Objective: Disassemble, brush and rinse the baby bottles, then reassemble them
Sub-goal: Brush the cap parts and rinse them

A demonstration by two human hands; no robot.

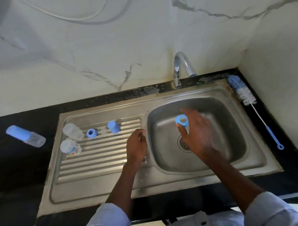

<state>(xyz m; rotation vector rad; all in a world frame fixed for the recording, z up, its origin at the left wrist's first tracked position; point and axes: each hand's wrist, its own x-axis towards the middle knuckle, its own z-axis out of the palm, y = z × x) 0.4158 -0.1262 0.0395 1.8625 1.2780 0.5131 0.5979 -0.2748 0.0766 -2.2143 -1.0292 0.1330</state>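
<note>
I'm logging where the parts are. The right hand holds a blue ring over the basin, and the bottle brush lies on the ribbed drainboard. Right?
Not quite. The right hand does hold the blue ring over the basin, but the head view shows the bottle brush lying on the black counter to the right of the sink, not on the drainboard.

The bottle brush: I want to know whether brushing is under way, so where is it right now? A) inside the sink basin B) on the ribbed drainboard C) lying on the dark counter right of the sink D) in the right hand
C: the bottle brush lies on the dark counter right of the sink, while the right hand holds a blue collar ring.
</note>
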